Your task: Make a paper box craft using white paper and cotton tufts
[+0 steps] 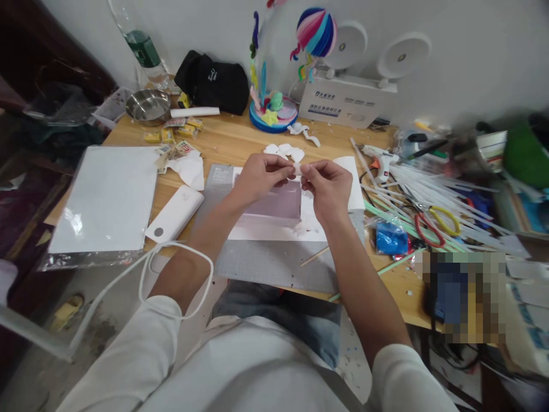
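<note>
My left hand (pixel 268 176) and my right hand (pixel 326 186) meet above the middle of the desk, thumbs and forefingers pinched on a small white piece (pixel 297 169) between them. What the piece is made of is too small to tell. Beneath my hands a pale purple box (pixel 274 205) lies on white paper (pixel 257 233), which rests on a grey cutting mat (pixel 274 263). A thin wooden stick (pixel 314 256) lies on the mat near my right forearm. Torn white scraps (pixel 285 151) are just beyond my hands.
Left: a white power bank (pixel 175 213) with a cable, a packet of white sheets (pixel 109 197), a metal bowl (pixel 148 107). Back: a colourful balloon ornament (pixel 316 31) and a white lamp box (pixel 345 103). Right: a glue gun (pixel 383 163), scissors (pixel 429 229), many glue sticks (pixel 446 191).
</note>
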A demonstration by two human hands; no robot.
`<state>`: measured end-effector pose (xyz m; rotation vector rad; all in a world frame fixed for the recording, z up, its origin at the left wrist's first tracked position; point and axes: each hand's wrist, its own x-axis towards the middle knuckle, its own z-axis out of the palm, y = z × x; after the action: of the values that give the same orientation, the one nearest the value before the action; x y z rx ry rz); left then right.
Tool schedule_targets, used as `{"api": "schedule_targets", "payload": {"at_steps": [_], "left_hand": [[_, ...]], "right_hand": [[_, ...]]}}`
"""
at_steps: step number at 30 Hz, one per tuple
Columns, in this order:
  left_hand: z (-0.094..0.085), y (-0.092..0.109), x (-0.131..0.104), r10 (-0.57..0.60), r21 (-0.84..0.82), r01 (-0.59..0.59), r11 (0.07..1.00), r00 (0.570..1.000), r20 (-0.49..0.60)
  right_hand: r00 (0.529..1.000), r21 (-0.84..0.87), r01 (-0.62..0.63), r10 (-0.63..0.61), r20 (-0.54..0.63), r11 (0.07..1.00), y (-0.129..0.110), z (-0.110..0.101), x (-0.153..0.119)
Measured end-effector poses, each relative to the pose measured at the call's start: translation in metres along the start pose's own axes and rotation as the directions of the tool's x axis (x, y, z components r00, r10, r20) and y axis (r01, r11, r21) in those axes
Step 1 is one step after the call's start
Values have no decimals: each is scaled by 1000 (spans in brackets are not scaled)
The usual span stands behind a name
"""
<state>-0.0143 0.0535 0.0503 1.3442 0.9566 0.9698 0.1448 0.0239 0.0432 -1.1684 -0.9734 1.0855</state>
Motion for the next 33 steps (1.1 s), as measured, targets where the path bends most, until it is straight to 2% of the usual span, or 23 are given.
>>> {"api": "schedule_targets", "payload": {"at_steps": [5,9,12,15,20,28,33], "left_hand": [[-1,-1,-5,-7,-39,8,999,1000,9],[3,-5,-7,7,-13,-7,1000,999,36],[6,-9,-10,38,-12,-38,999,999,12],[6,-12,-12,74,-9,-73,997,997,7],[5,-13,-12,56,-55,-53,997,997,56],[3,-16,-9,46,-46,-47,998,999,-29],[4,-13,-13,87,-18,-88,996,996,-14]], "right_hand": [[985,76,-141,133,107,987,3,-4,-8],[982,126,-186,181,57,974,8,-3,-17],[984,149,-175,179,-17,973,12,-2,-21],[986,157,-151,159,-41,976,15,-3,-22],[994,115,-100,105,-36,988,20,-4,-23],[990,161,-136,130,48,977,17,-8,-21],[993,132,-116,118,-6,984,19,-6,-23]]}}
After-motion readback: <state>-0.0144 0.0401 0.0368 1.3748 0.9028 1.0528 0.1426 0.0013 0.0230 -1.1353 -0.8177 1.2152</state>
